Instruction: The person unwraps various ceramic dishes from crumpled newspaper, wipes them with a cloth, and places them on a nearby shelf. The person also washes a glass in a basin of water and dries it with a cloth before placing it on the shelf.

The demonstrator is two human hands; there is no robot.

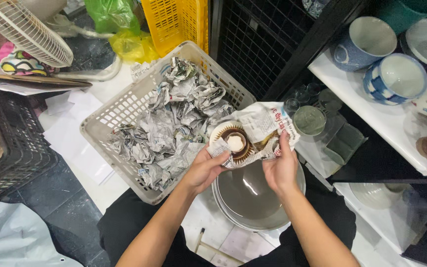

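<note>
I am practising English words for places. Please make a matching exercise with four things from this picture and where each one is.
Things:
1. brown and white bowl
2. crumpled newspaper
3. grey plates
4. blue and white cups

Places:
A. on the white shelf
B. stacked below the hands
C. in the white basket
D. between left hand and right hand

Pairs: 1-D, 2-C, 3-B, 4-A

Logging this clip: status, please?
Left hand and right hand both grip a small brown bowl half-wrapped in newspaper. Grey plates below. Nothing blocking.
</note>
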